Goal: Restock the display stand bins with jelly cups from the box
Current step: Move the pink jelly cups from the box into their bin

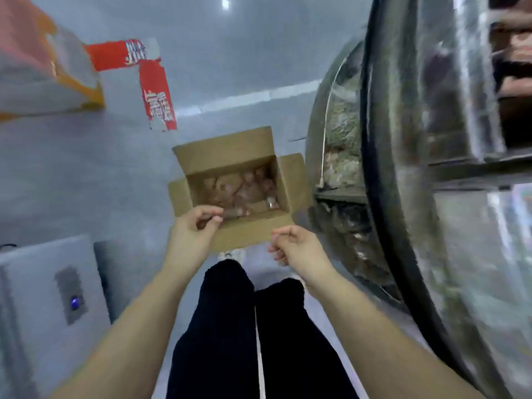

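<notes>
You're standing right over the open cardboard box (230,180) on the floor, and this looks like the picking step: gathering jelly cups before carrying them to the stand. Your left hand (192,236) is reaching over the near edge of the box, fingers curled and pinching what appears to be a brownish jelly cup (230,213), though the blur is making it hard to be sure of the grip. Your right hand (296,249) is hovering just outside the near flap, fingers loosely curled, and I can't see it holding anything.

The box is sitting partly filled, with a jumble of pinkish jelly cups (247,187) lying loose across its bottom. To your right the round display stand (403,168) is looming close, its clear-walled bins (342,145) already showing pale wrapped sweets inside.

The next move is probably calling for a lift clear of the flaps, then a swing right toward a bin opening; which bin is taking jelly cups, I can't tell.
</notes>
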`<state>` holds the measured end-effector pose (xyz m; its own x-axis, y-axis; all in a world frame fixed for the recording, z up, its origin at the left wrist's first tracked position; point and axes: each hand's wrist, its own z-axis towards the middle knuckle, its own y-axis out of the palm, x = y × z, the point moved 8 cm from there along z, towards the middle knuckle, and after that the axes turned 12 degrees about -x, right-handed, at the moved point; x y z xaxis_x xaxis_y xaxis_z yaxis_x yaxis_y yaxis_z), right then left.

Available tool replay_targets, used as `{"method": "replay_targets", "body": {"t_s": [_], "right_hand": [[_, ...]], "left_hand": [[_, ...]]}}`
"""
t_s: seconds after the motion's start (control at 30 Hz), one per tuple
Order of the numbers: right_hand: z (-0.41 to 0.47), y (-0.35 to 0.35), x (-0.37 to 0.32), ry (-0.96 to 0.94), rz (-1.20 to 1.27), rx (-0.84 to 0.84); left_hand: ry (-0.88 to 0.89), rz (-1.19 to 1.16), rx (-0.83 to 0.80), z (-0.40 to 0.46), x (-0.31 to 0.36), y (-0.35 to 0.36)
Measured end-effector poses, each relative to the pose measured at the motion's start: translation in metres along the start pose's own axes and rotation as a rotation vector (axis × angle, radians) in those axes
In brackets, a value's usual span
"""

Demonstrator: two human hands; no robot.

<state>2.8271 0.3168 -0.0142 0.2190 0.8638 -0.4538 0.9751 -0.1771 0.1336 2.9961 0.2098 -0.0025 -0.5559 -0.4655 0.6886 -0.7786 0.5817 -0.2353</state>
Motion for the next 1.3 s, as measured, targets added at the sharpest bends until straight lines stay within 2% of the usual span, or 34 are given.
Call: {"method": "replay_targets", "body": {"t_s": [0.07, 0.17, 0.23, 0.3, 0.4, 0.5, 0.63, 0.7, 0.77, 0.83, 0.9, 0.93, 0.97, 1.07, 1.13, 1.2, 1.3], "right_hand": [[0.066, -0.009, 0.021, 0.051, -0.044, 0.073], [0.168, -0.02, 0.043, 0.059, -0.255, 0.13], [0.23, -0.023, 0.053, 0.056, -0.442, 0.089], [0.284, -0.021, 0.061, 0.069, -0.765, -0.003], [0.348, -0.008, 0.058, 0.009, -1.185, -0.114], [0.395, 0.004, 0.053, -0.066, -1.423, -0.119], [0.43, 0.019, 0.078, -0.061, -1.581, -0.242], [0.438, 0.016, 0.081, -0.122, -1.583, -0.172], [0.441, 0.015, 0.085, -0.165, -1.563, -0.171], [0.434, 0.011, 0.082, -0.148, -1.622, -0.143], [0.417, 0.0, 0.072, -0.122, -1.567, -0.057], [0.405, -0.005, 0.065, -0.12, -1.455, 0.005], [0.387, -0.01, 0.057, -0.124, -1.269, 0.067], [0.31, -0.012, 0.043, -0.199, -0.495, 0.163], [0.242, -0.004, 0.031, -0.254, -0.134, 0.189], [0.168, 0.006, 0.009, -0.296, 0.023, 0.19], [0.051, 0.018, -0.046, -0.409, 0.012, 0.185]], "left_hand": [[-0.074, 0.036, -0.017, 0.043, -0.051, 0.002], [-0.159, 0.213, -0.131, 0.112, -0.119, 0.02], [-0.159, 0.445, -0.248, 0.158, -0.153, 0.037], [-0.176, 0.655, -0.386, 0.201, -0.185, 0.058], [-0.204, 0.796, -0.513, 0.262, -0.224, 0.084], [-0.25, 0.868, -0.551, 0.303, -0.256, 0.098], [-0.226, 1.067, -0.527, 0.324, -0.285, 0.108], [-0.203, 1.075, -0.506, 0.328, -0.291, 0.111], [-0.19, 1.069, -0.489, 0.33, -0.292, 0.112], [-0.194, 1.02, -0.465, 0.328, -0.288, 0.108], [-0.199, 0.875, -0.404, 0.316, -0.272, 0.098], [-0.187, 0.782, -0.367, 0.308, -0.259, 0.094], [-0.158, 0.688, -0.329, 0.296, -0.244, 0.089], [0.005, 0.432, -0.214, 0.241, -0.178, 0.066], [0.095, 0.344, -0.19, 0.191, -0.13, 0.049], [0.179, 0.304, -0.16, 0.135, -0.077, 0.03], [0.317, 0.285, -0.127, 0.048, 0.013, 0.003]]}}
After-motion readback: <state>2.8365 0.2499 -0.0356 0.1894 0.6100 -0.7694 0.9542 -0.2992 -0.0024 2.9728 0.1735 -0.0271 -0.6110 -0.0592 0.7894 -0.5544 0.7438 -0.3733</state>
